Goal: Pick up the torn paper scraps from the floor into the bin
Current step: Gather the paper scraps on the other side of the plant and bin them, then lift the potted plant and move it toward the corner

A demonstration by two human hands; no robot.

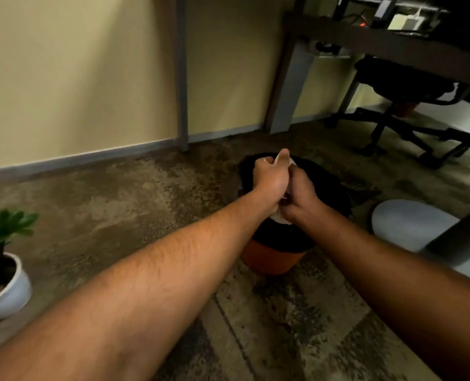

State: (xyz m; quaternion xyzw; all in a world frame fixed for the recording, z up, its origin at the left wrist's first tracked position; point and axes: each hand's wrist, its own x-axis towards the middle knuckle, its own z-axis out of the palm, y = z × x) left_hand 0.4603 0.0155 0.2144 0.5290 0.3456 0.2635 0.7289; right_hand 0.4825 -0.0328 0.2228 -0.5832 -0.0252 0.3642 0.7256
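Note:
An orange bin (272, 258) lined with a black bag (330, 193) stands on the floor in the middle of the view. Both my hands are held together above its opening. My left hand (271, 178) grips white paper scraps (280, 217), fingers curled and thumb up. My right hand (301, 199) is pressed against it and also curls round the paper. Only small white edges of the paper show between and below the hands.
A potted plant in a white pot (7, 287) sits at the left edge. A pale round base (409, 225) lies right of the bin. An office chair (409, 105) and a desk leg (288, 86) stand behind, by the wall.

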